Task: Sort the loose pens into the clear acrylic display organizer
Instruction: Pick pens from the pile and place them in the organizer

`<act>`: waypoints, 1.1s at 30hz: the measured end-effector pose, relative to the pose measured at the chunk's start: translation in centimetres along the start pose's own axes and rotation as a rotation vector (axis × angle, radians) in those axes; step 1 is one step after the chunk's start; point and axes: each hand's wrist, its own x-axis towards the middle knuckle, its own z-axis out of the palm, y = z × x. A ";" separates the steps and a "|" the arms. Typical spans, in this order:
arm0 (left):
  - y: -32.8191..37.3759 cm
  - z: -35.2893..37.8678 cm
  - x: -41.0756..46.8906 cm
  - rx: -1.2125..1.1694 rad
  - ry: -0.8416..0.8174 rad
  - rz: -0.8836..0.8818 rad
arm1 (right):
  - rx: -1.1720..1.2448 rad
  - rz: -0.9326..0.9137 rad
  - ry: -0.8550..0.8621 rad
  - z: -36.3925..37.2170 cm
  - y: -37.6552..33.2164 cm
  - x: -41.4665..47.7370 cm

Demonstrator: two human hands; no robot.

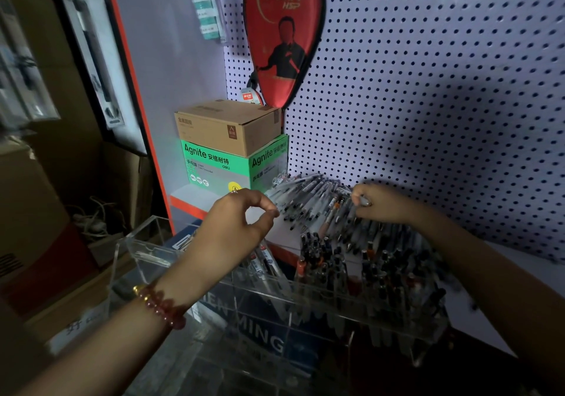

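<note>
Nearest, the organizer (305, 313), right slots full of upright pens. Left hand (235, 227) hovers above, thumb and forefinger pinched on nothing visible. Beyond, right hand (379, 203) grips one of the loose pens (315, 200) on the shelf: light, stiff, slick, best pinched mid-barrel

1. Clear acrylic display organizer (183, 261) stands nearest the camera; its right compartments hold upright pens (351, 270).
2. Heap of loose clear-barrelled pens (312, 196) lies on the white shelf (507, 276) behind the organizer, against the white perforated pegboard (428, 74).
3. Green printed carton (214, 166) sits left of the heap; brown cardboard box (226, 126) stacked on it.
4. Red paddle-shaped zip case (284, 28) hangs on the pegboard above the boxes.
</note>
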 end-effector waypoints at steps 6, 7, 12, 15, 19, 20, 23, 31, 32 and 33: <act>0.3 0.0 -0.2 -0.001 0.008 0.026 | 0.024 0.010 0.221 -1.1 -0.6 -0.4; 0.3 -0.1 -0.2 -0.016 0.010 0.022 | 0.008 0.009 0.272 -2.1 -1.0 -0.4; 0.6 -0.6 -0.1 -0.069 0.016 0.040 | -0.003 -0.095 0.447 -7.3 -6.6 -1.6; 1.3 -1.0 -0.1 -0.227 -0.015 0.025 | 0.247 -0.259 0.505 -7.9 -11.3 -2.6; 2.4 -1.2 -0.2 -0.667 -0.121 -0.196 | 0.563 -0.467 0.451 -5.8 -16.3 -3.9; 2.4 -1.2 -0.1 -0.799 -0.139 -0.242 | 0.581 -0.496 0.422 -5.3 -17.1 -4.2; 2.4 -1.5 0.4 -1.174 -0.083 -0.265 | 0.579 -0.552 0.324 -3.5 -18.4 -4.6; 2.4 -2.9 0.5 -1.427 0.059 -0.218 | 0.330 -0.587 0.129 1.6 -20.0 -4.8; 2.3 -2.9 0.5 -1.386 0.050 -0.209 | 0.241 -0.587 0.145 1.6 -20.1 -4.8; 2.2 -2.9 0.4 -1.336 0.043 -0.199 | 0.168 -0.579 0.157 1.6 -20.1 -4.9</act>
